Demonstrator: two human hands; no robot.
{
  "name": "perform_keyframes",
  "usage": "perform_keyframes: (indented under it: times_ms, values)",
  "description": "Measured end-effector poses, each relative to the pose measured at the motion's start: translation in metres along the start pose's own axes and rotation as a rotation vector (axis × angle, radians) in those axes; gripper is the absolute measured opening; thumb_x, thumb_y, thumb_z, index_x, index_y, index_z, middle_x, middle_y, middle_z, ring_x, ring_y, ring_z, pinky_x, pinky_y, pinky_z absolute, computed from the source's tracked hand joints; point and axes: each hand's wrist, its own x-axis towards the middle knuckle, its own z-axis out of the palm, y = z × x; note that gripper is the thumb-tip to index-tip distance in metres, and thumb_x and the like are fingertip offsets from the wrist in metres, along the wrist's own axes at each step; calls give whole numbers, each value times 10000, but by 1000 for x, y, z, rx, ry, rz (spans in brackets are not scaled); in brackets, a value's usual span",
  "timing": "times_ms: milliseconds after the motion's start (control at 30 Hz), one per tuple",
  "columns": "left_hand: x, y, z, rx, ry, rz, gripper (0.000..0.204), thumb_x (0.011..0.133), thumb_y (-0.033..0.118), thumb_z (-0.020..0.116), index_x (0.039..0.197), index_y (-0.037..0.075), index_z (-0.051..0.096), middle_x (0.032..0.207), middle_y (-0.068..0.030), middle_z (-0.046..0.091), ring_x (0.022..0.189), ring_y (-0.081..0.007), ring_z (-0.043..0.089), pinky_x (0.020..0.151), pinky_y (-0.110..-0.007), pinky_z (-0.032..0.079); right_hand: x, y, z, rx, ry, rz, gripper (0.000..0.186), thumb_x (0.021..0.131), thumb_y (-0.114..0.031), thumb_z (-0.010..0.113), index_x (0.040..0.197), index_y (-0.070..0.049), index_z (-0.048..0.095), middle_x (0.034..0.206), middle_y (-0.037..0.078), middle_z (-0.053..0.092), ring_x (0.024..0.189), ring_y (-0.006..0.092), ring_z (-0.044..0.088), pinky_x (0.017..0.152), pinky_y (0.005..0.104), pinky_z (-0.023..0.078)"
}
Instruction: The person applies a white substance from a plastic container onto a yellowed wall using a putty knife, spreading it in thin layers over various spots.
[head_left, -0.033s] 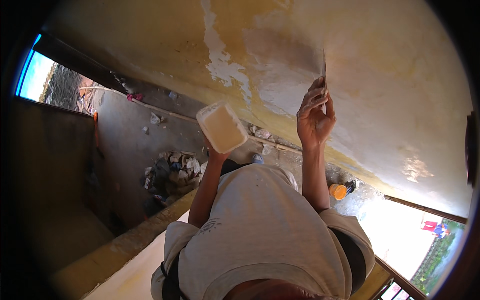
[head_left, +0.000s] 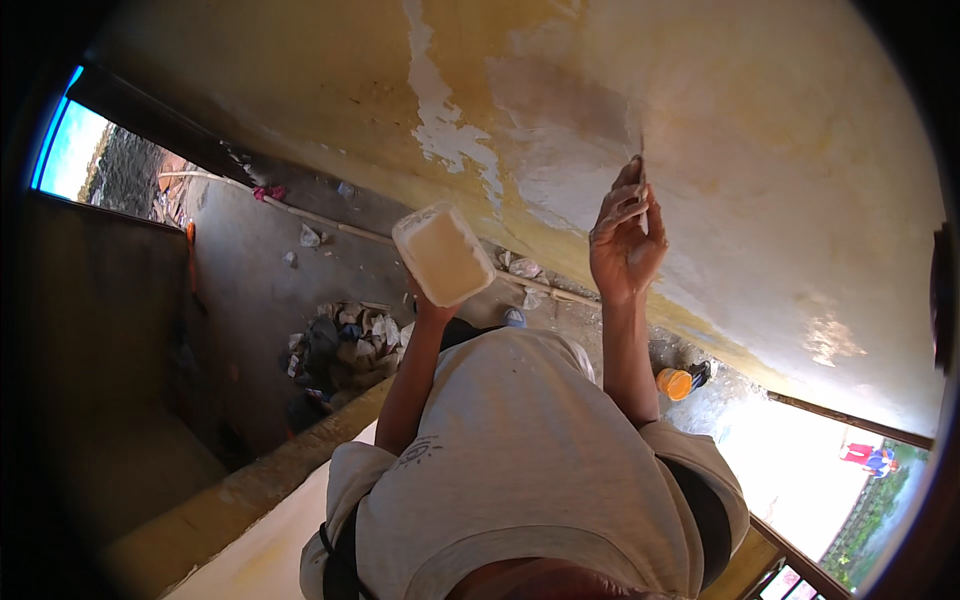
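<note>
In my left hand (head_left: pixel 430 305) is a whitish rectangular tub (head_left: pixel 443 255) with pale beige stuff inside. My fingers are mostly hidden under and behind it. My right hand (head_left: pixel 628 245), raised against the wall, is closed on a thin putty knife (head_left: pixel 642 150), seen nearly edge-on. Its blade meets the yellowish wall (head_left: pixel 760 180) at a greyish smoothed patch (head_left: pixel 570 115). Whitish smears mark the fingers of that hand. Left of the patch runs a jagged pale strip (head_left: pixel 445 120) on the wall.
A long pole (head_left: pixel 340 228) lies on the floor along the wall's foot. Crumpled bags and rubbish (head_left: pixel 350 345) are heaped at the left. An orange bucket (head_left: pixel 674 384) stands right of my right forearm. Beyond the bright opening at the far right is a person (head_left: pixel 880 462).
My right hand and the putty knife have shifted slightly left along the wall. The left hand and tub look the same.
</note>
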Motion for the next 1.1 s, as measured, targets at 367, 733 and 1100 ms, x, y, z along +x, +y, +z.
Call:
perform_keyframes:
  times_ms: [367,733,1100]
  values:
    - [6,11,11,-421,60,-189,695,888,674,324,1408,217,380,1381,-24,466,1248,-275,461,1042,-539,336,71,38,-116,-120,358,202,369,932,-43,470,1251,134,417,1183,212,554,921,230,609,803,252,574]
    - [18,-4,29,-362,19,-223,671,892,661,333,1392,219,403,1358,-8,485,1234,-262,474,1040,-516,350,17,-33,-3,91,79,-97,386,911,-23,450,1273,110,426,1290,233,469,1006,268,589,844,330,562]
    - [13,-2,17,-500,-40,-242,652,908,627,338,1397,199,386,1355,-27,484,1238,-265,473,1024,-517,379,-13,-21,-62,-243,304,-52,327,938,-62,448,1233,75,417,1131,195,570,882,224,638,743,247,597]
